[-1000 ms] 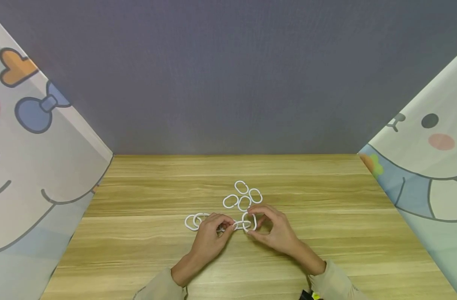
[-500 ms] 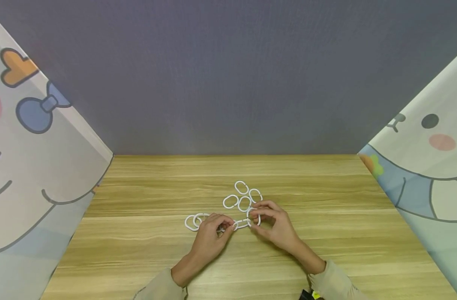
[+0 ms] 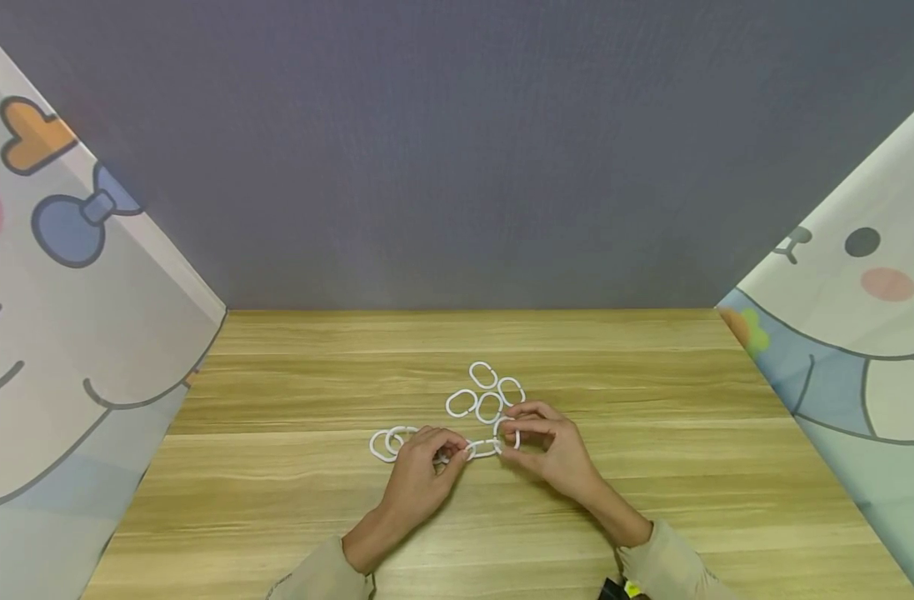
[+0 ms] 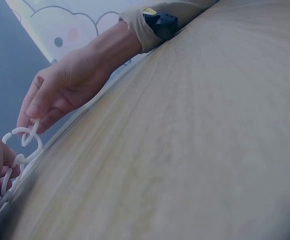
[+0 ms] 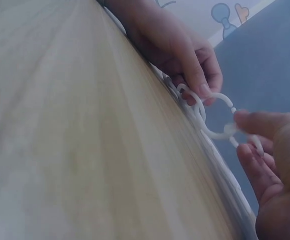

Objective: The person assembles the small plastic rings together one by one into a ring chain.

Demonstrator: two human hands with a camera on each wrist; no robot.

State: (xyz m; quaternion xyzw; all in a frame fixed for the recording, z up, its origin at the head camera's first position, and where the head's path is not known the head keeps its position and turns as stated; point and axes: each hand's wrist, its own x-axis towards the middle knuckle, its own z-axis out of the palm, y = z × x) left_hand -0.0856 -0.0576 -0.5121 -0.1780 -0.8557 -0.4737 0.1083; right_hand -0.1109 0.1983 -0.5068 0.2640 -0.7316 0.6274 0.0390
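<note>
In the head view, a chain of white oval plastic C-links (image 3: 372, 446) runs left to right under my left hand (image 3: 422, 471). That hand pinches the chain between thumb and fingers, covering its middle. My right hand (image 3: 557, 458) holds an end link (image 3: 519, 439) upright between thumb and fingers. This end link crosses the neighbouring link (image 3: 484, 455), which hangs between both hands. From the right wrist view, the middle link (image 5: 212, 135) passes through a link at the left hand (image 5: 177, 50), and its split faces the right hand (image 5: 279, 170).
Several loose white links lie just beyond the hands: a far one (image 3: 471, 368), a left one (image 3: 447, 407), a centre one (image 3: 477, 410) and a right one (image 3: 500, 389). A grey panel (image 3: 464, 167) rises behind the wooden table (image 3: 292, 517). Cartoon-printed cloths flank both sides.
My right hand has shifted slightly right and away with the end link, its fingers reaching further around it. The middle link has turned a little. The left hand and the loose links stay put.
</note>
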